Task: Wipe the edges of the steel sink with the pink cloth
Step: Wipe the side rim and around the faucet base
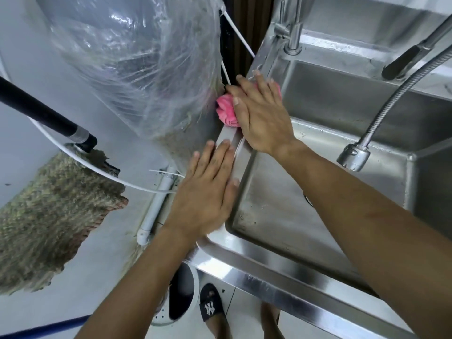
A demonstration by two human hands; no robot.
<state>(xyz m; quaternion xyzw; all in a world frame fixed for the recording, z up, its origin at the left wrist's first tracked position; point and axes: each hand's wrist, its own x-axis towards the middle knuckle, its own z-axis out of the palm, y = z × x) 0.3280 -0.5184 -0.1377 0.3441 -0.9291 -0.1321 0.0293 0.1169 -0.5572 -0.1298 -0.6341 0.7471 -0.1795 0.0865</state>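
Note:
The steel sink [256, 260] fills the right half of the view, its left rim running up towards the tap. My right hand [261, 113] lies flat on the pink cloth [226, 110], pressing it onto the far part of that left rim; the cloth bulges out to the left of my fingers. My left hand [208, 189] rests palm down on the nearer part of the same rim, fingers straight and apart, holding nothing.
A clear plastic bag [137, 62] hangs just left of the rim. A mop head [49, 216] with a black handle [44, 113] sits on the left. White pipes [156, 206] run below. A tap [292, 33] and flexible hose sprayer [354, 155] stand over the basin.

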